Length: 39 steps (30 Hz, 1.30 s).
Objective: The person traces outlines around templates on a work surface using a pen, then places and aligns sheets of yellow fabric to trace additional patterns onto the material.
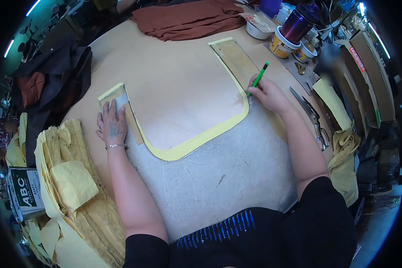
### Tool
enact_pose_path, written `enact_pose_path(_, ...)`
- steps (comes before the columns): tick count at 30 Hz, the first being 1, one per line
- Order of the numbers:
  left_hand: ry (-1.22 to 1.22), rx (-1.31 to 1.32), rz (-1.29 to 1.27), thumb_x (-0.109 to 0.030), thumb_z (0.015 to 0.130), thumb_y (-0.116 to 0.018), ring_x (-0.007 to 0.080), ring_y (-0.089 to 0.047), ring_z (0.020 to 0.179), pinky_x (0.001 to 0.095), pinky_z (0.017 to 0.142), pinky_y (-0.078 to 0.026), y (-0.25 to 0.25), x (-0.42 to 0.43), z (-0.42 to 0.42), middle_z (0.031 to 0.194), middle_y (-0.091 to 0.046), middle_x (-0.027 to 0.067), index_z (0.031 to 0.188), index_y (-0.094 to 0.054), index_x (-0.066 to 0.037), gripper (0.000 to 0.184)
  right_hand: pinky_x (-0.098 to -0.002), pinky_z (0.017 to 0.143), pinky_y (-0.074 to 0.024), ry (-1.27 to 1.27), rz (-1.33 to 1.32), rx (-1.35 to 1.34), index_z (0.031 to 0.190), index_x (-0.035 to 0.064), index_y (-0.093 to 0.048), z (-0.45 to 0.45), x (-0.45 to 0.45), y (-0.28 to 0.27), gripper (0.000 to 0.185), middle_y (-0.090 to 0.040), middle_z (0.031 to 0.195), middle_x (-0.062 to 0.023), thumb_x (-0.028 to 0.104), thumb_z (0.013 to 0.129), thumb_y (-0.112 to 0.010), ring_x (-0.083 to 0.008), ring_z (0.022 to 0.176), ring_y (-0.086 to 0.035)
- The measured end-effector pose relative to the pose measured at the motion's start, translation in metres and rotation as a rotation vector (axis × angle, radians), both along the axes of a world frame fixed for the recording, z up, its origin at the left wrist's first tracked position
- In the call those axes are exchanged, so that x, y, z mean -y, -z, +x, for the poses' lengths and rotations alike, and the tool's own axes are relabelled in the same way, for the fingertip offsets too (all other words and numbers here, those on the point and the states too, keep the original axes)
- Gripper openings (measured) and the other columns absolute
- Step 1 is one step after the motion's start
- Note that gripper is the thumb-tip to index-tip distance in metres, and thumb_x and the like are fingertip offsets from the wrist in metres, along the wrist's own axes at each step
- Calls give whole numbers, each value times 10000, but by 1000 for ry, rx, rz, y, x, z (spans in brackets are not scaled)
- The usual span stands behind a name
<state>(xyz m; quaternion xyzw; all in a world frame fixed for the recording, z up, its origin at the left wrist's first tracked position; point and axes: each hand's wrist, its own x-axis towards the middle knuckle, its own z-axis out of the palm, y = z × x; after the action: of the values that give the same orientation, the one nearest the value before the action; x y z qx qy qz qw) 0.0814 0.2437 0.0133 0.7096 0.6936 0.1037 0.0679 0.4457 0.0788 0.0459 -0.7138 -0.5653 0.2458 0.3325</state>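
Observation:
My right hand [269,94] grips a green pencil [259,77], its lower end at the inner edge of a grey template [210,178]. A yellow strip [201,137] runs in a U shape along that edge, and beige material [178,76] shows inside the U. My left hand [113,123] lies flat on the template's left arm, fingers slightly spread, with a bracelet at the wrist. Brown tape-like pieces cover parts of both template arms.
Scissors [315,117] lie right of my right forearm. Brown cloth [187,18] is at the back. Tubs [282,43] and a dark tumbler [298,23] stand back right. Yellow sheets [73,183] are stacked at left, beside an ABC tin [26,190] and dark cloth [53,76].

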Motion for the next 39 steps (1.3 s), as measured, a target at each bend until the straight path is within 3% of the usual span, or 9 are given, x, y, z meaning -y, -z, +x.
enact_pose_path(5, -13, -1, -7, -427, 823, -423, 259, -206, 1240, 567, 949, -157, -1, 2, 1, 1343, -270, -49, 1250, -377, -260, 461, -244, 676, -425, -75, -19, -41, 878, 34, -473, 19, -62, 3, 88, -543, 759, -27, 83, 821, -520, -93, 732, -524)
enact_pose_path(11, -10, -9, -7, -427, 825, -419, 257, -207, 1240, 568, 950, -158, -1, 2, 1, 1344, -270, -45, 1248, -377, -261, 456, -276, 669, -433, -93, 140, -1, 875, 36, -510, 38, -158, 22, 130, -583, 750, -76, 142, 806, -543, -154, 710, -557)
enact_pose_path(14, -18, 6, -15, -422, 821, -427, 261, -214, 1237, 579, 944, -165, -3, 3, 2, 1339, -280, -44, 1244, -382, -262, 455, -269, 655, -434, 3, 222, 44, 869, 34, -506, 28, -187, 24, 130, -579, 742, -72, 137, 802, -548, -148, 692, -555)
enact_pose_path(16, -13, 8, -6, -415, 816, -438, 268, -220, 1234, 586, 939, -170, -4, 2, 3, 1337, -285, -42, 1241, -386, -262, 455, -267, 644, -435, 143, 441, -97, 867, 29, -504, 19, -196, 36, 142, -579, 739, -70, 143, 799, -555, -143, 684, -553)
enact_pose_path(18, -20, 14, -4, -403, 806, -458, 284, -226, 1230, 594, 935, -174, -3, 3, 2, 1335, -289, -35, 1231, -398, -261, 452, -262, 623, -437, 250, 614, -321, 855, 15, -506, -5, -201, 46, 163, -577, 728, -65, 153, 793, -568, -129, 668, -548)
enact_pose_path(21, -16, 17, 16, -399, 804, -460, 295, -227, 1228, 596, 934, -172, -3, 5, 2, 1328, -299, -21, 1226, -404, -251, 451, -259, 621, -439, 25, 528, -324, 847, 6, -515, -75, -195, 51, 172, -576, 724, -66, 157, 790, -575, -121, 665, -546)
enact_pose_path(25, -13, 73, 47, -394, 805, -460, 302, -223, 1226, 602, 936, -155, -4, 8, 2, 1316, -311, -6, 1213, -422, -226, 443, -266, 622, -446, -139, 423, -553, 861, 4, -530, -174, -200, 56, 179, -580, 709, -70, 157, 782, -581, -131, 656, -556)
enact_pose_path(35, 4, 131, 37, -373, 812, -458, 307, -213, 1228, 609, 938, -131, -5, 8, 2, 1315, -303, 12, 1209, -428, -207, 432, -366, 648, -442, -172, 401, -199, 849, 11, -529, -231, -193, 39, 177, -574, 757, -181, 165, 768, -560, -323, 705, -561)
enact_pose_path(39, 7, 129, 42, -380, 815, -448, 309, -208, 1229, 611, 937, -130, -3, 7, 1, 1318, -298, 15, 1212, -424, -203, 435, -403, 639, -419, -275, 387, -31, 811, 2, -515, -238, -134, 17, 163, -536, 715, -192, 156, 766, -547, -357, 698, -520)
